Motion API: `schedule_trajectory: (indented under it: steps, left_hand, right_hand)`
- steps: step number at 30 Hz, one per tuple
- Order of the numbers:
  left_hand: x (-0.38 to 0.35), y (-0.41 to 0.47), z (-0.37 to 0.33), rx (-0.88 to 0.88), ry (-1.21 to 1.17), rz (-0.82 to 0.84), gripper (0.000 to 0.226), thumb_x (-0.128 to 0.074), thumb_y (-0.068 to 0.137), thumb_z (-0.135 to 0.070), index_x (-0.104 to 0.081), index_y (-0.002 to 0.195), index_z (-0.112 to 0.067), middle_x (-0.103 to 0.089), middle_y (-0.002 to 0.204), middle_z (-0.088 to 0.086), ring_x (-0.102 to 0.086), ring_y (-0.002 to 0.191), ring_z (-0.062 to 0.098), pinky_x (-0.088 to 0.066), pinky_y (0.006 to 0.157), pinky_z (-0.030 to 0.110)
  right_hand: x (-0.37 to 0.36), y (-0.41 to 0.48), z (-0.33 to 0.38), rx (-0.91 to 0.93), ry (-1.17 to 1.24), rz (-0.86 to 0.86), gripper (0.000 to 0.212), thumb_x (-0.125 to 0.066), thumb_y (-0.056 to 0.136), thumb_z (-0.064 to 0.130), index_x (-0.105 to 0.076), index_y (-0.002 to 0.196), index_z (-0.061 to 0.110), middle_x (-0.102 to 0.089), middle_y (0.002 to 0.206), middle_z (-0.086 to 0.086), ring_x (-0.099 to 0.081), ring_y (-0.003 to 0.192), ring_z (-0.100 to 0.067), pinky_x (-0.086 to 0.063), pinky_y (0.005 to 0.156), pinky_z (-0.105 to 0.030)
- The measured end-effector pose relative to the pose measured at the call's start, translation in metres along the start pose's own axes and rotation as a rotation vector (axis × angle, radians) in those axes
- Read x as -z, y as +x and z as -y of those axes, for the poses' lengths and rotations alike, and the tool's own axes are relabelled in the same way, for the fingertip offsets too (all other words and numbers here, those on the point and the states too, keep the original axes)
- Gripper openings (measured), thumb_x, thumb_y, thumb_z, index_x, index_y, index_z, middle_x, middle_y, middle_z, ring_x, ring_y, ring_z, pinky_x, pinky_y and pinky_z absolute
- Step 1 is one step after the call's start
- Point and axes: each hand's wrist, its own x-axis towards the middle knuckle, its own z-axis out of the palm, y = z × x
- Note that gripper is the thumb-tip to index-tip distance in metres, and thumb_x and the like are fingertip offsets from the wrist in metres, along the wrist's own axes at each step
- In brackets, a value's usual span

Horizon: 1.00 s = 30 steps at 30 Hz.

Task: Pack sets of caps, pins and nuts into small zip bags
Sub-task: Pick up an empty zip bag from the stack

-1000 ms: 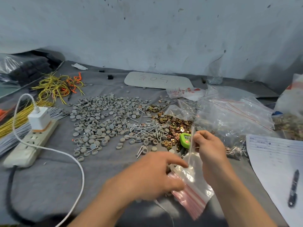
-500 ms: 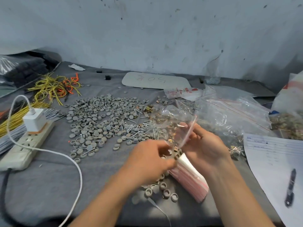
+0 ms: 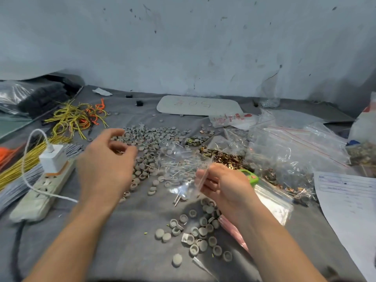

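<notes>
Two bare hands work over the grey bench [image 3: 122, 253], head view only: the right hand [image 3: 221, 186] pinches the edge of a small clear zip bag [image 3: 183, 159] between thumb and fingers, holding it up just above the pins [image 3: 177, 199], with the brass nuts [image 3: 223, 157] just beyond. The left hand [image 3: 105, 159] hovers over the big spread of grey caps [image 3: 154, 135], fingers curled in toward the thumb, maybe on a pin, too small to tell. More loose caps [image 3: 195, 231] lie near the right wrist, beside a stack of spare bags [image 3: 234, 228].
</notes>
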Motion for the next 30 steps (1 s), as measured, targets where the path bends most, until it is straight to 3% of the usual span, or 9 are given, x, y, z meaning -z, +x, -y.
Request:
schedule_trajectory:
  steps: [3,5,7,10,14,18,21,25,30]
  left_hand:
    - [-0.001,-0.020,-0.016,-0.209,-0.012,0.254,0.010,-0.074,0.085,-0.047,-0.077,0.090,-0.038,-0.068,0.069,-0.027,-0.065,0.069,-0.009,-0.047,0.056,0.006]
    - [-0.019,-0.042,-0.032,-0.227,0.011,0.577,0.015,-0.070,0.083,-0.055,-0.076,0.081,-0.042,-0.068,0.074,-0.035,-0.064,0.073,-0.015,-0.044,0.057,0.003]
    - [-0.040,-0.056,-0.041,-0.212,0.051,0.708,0.006,-0.074,0.081,-0.049,-0.078,0.081,-0.044,-0.069,0.072,-0.034,-0.065,0.071,-0.013,-0.046,0.059,0.008]
    - [-0.058,-0.057,-0.047,-0.052,-0.002,0.714,0.011,-0.076,0.081,-0.030,-0.080,0.074,-0.037,-0.072,0.065,-0.020,-0.070,0.064,-0.001,-0.058,0.066,0.025]
    - [-0.064,-0.056,-0.049,0.172,-0.237,0.793,0.011,-0.079,0.080,-0.033,-0.083,0.074,-0.024,-0.077,0.072,-0.003,-0.074,0.067,0.008,-0.058,0.068,0.030]
    - [-0.068,-0.063,-0.046,0.203,-0.271,0.752,0.017,-0.075,0.080,-0.008,-0.082,0.072,-0.022,-0.077,0.070,0.003,-0.072,0.063,0.012,-0.056,0.069,0.032]
    - [-0.068,-0.059,-0.036,0.133,-0.130,0.644,0.028,-0.070,0.083,-0.006,-0.080,0.069,-0.028,-0.074,0.062,-0.002,-0.070,0.060,0.016,-0.060,0.068,0.037]
    - [-0.061,-0.058,-0.024,0.113,-0.009,0.591,0.021,-0.076,0.086,-0.023,-0.079,0.067,-0.032,-0.072,0.060,-0.009,-0.072,0.061,0.009,-0.061,0.070,0.035]
    - [-0.056,-0.066,-0.027,0.096,0.085,0.584,0.024,-0.083,0.078,-0.027,-0.076,0.058,-0.038,-0.069,0.055,-0.014,-0.063,0.048,-0.002,-0.040,0.042,0.014]
  right_hand:
    - [-0.001,0.004,-0.002,0.022,-0.089,-0.024,0.017,-0.058,0.102,0.006,-0.071,0.096,-0.002,-0.076,0.077,-0.011,-0.072,0.073,-0.022,-0.063,0.073,-0.036]
    - [-0.007,0.005,-0.004,0.065,-0.155,-0.039,0.022,-0.058,0.099,0.002,-0.071,0.081,0.005,-0.071,0.071,-0.007,-0.068,0.069,-0.019,-0.061,0.068,-0.031]
    - [-0.011,0.005,-0.006,0.125,-0.214,-0.075,0.041,-0.055,0.094,-0.002,-0.066,0.060,0.019,-0.061,0.058,-0.001,-0.058,0.056,-0.014,-0.050,0.052,-0.026]
    - [-0.006,0.005,-0.008,0.179,-0.269,-0.113,0.041,-0.055,0.095,-0.002,-0.062,0.060,0.019,-0.055,0.053,0.002,-0.049,0.045,-0.009,-0.040,0.043,-0.020]
    - [-0.001,0.005,-0.007,0.179,-0.228,-0.088,0.028,-0.058,0.097,0.002,-0.065,0.073,0.014,-0.061,0.058,0.001,-0.054,0.048,-0.008,-0.043,0.045,-0.018]
    - [0.000,0.002,-0.005,0.202,-0.213,-0.076,0.024,-0.061,0.094,-0.002,-0.064,0.072,0.009,-0.060,0.054,0.000,-0.053,0.044,-0.008,-0.042,0.043,-0.017]
    - [0.005,0.003,-0.007,0.314,-0.433,-0.169,0.020,-0.073,0.090,0.009,-0.068,0.071,0.015,-0.066,0.061,0.002,-0.057,0.057,-0.012,-0.048,0.058,-0.026]
    - [0.008,-0.001,-0.013,0.436,-0.677,-0.139,0.012,-0.076,0.085,0.021,-0.072,0.074,0.021,-0.072,0.066,0.005,-0.062,0.060,-0.009,-0.056,0.063,-0.036]
    - [0.004,-0.003,-0.022,0.408,-0.738,0.034,0.018,-0.074,0.085,0.043,-0.076,0.079,0.027,-0.074,0.067,0.005,-0.067,0.060,-0.012,-0.058,0.066,-0.041]
